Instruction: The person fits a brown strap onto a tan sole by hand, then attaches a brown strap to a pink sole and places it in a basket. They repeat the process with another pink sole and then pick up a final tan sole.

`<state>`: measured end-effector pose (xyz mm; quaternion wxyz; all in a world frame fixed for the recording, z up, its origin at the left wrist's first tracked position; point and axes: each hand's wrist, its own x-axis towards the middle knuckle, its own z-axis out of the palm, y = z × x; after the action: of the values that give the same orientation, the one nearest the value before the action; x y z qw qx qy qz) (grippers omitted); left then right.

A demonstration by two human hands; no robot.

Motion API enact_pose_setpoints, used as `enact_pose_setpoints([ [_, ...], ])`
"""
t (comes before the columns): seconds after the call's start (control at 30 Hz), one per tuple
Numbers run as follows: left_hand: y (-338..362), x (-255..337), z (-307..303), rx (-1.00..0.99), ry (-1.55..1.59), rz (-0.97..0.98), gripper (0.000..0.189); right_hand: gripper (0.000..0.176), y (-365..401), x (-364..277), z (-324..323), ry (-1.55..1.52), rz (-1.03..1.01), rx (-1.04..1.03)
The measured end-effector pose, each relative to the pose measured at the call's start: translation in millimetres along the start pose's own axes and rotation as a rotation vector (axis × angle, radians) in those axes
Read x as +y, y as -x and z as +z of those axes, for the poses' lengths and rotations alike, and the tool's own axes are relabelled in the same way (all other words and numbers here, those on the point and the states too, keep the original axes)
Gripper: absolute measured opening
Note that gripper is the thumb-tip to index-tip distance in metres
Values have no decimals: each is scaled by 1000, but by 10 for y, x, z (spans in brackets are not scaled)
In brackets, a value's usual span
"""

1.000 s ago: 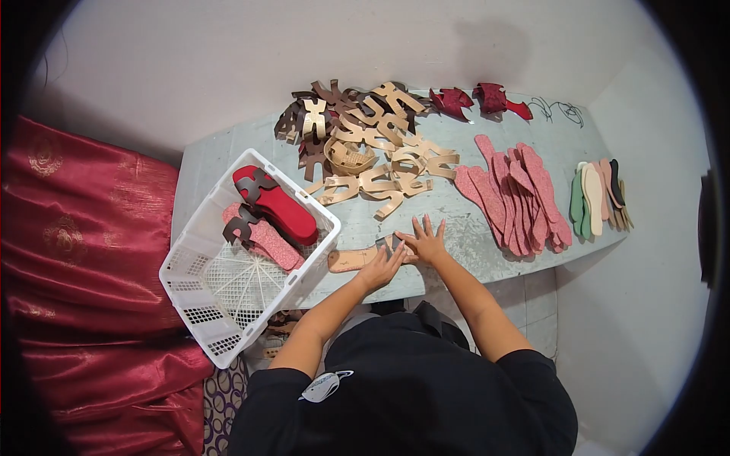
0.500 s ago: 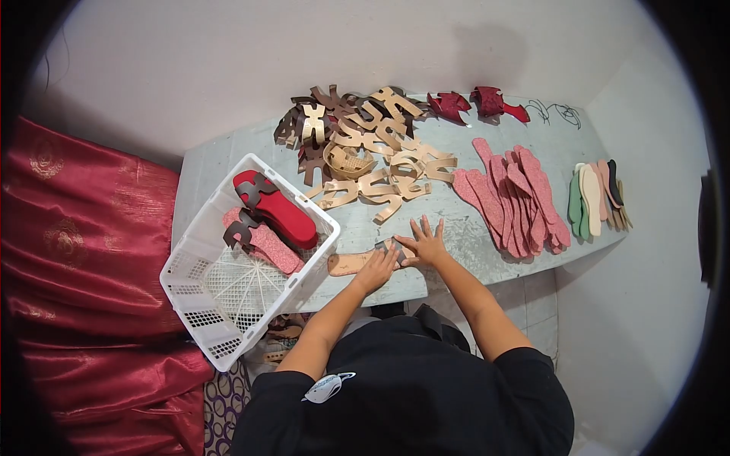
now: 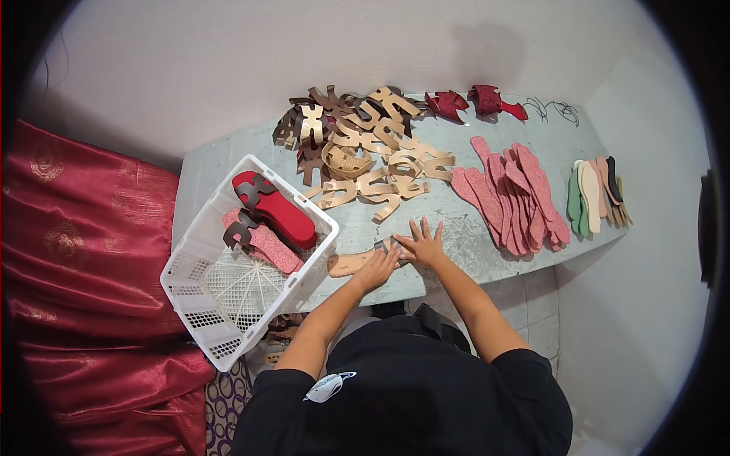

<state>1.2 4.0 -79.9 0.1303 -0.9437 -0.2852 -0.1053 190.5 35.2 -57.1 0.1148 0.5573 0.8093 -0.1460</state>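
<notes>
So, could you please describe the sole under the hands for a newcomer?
Find the white basket at the left of the table. Just right of it, at the near edge, a tan sole lies under the left hand and right hand. Unlike the stacked pink soles, it lies alone.

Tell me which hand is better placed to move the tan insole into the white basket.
Left, probably. The left hand lies on the tan insole, on the side nearer the white basket; the right hand lies spread at its other end, farther from the basket.

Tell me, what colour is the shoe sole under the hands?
The sole is light tan; the head view shows it best.
</notes>
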Motion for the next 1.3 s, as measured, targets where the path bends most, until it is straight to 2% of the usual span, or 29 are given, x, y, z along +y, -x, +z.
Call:
enact_pose_setpoints([
  [0.33, 2, 4, 50, 34, -48, 19, 41, 63, 22, 15, 35, -41, 2, 16],
  [0.5, -76, -43, 30, 58, 56, -39, 40, 63, -19, 32, -28, -38, 1, -63],
  [0.63, -98, -62, 9, 123, 22, -56, 38, 60, -13, 41, -43, -64, -10, -43],
  [0.7, -150, -131, -28, 118, 87, -91, 35, 57, -23, 65, -116, -157, 26, -126],
  [0.77, -217, -172, -91, 140, 169, -110, 30, 54, -45, 117, -175, -166, 23, -122],
  [0.83, -248, -207, -242, 66, 331, -164, 28, 58, -59, 174, -284, -397, -67, -187],
  [0.87, -254, -229, -303, 69, 326, -171, 28, 61, -47, 167, -294, -615, 18, -88],
  [0.9, -288, -266, -396, 91, 482, -240, 27, 61, -70, 223, -309, -610, 12, -90],
  [0.93, -319, -297, -484, 114, 640, -309, 26, 61, -96, 340, -311, -790, -127, -82],
  [0.97, -338, -332, -578, 116, 641, -316, 26, 61, -136, 431, -303, -969, -266, -76],
  [1.0, -349, -383, -679, 137, 791, -376, 26, 48, -18, 375, -541, -1172, -175, -136],
  [1.03, -356, -431, -794, 158, 941, -434, 26, 48, 70, 318, -735, -1168, -176, -141],
  [1.07, -367, -472, -940, 84, 1003, -549, 22, 41, 129, 264, -904, -1253, -239, -101],
  [1.1, -396, -499, -1051, 88, 1001, -555, 22, 36, 153, 213, -1015, -1338, -304, -61],
  [1.13, -416, -532, -1144, 220, 1149, -611, 22, 34, 145, 161, -1079, -1464, -310, -75],
  [1.17, -422, -569, -1205, 357, 1293, -664, 22, 34, 152, 98, -1135, -1461, -318, -81],
  [1.27, -392, -688, -1283, 423, 1379, -672, 25, 29, 146, -161, -1285, -1780, -231, 42],
  [1.3, -380, -724, -1315, 453, 1427, -672, 26, 29, 129, -220, -1312, -1775, -242, 32],
])
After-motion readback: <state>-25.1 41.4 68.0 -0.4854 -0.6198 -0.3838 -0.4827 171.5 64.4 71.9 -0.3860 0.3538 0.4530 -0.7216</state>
